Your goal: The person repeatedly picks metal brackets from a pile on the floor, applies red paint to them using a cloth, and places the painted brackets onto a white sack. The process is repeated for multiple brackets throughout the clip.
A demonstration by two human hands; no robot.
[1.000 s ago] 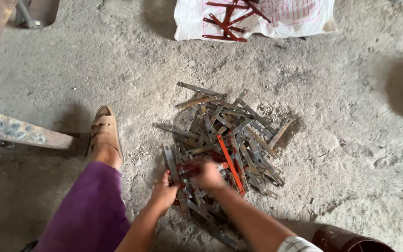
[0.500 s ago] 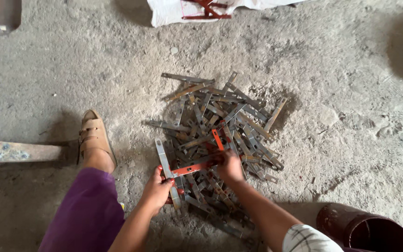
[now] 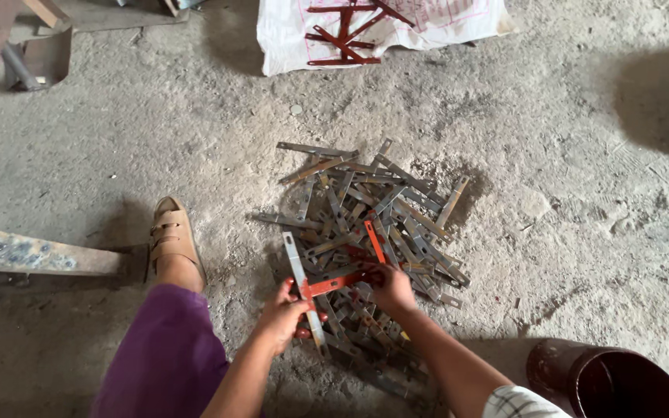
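— Red strip [image 3: 337,283], flat painted metal with a hole near its end: lying across the near edge of the pile of grey strips [image 3: 365,224], pinched at both ends.

— Handling?

— Probably stiff and thin, light for one piece, hard-edged; likely gritty with floor dust rather than slippery. Best taken by the flat faces near an end, thumb on top, clear of the cut edges.

— State of each grip?

— Left hand [image 3: 282,316]: closed narrow on the strip's left end, and seemingly also on a long grey strip [image 3: 302,285] that runs up and away from that grip. Right hand [image 3: 393,290]: fingers curled down at the strip's right end, closed on it or pressing it; exact finger contact hard to tell.

— Pose of the arms?

— Both forearms reaching forward and down from the bottom of the view, converging on the pile; wrists bent low, knuckles up. Checked sleeve [image 3: 514,404] on the right arm.

— Around the grips?

— Left of the left grip, a purple-clad leg [image 3: 166,364] and a sandalled foot [image 3: 172,238] flat on the concrete floor [image 3: 582,193]. Right of and nearer than the right grip, a dark round bucket [image 3: 607,381]. Just beyond the right grip, a second red strip [image 3: 375,241] sticking out among the grey ones.

— Farther off?

— Well beyond the pile, a white sack [image 3: 288,39] spread on the floor with more red strips [image 3: 346,35] on it. Far left, a rusty metal beam [image 3: 36,254].
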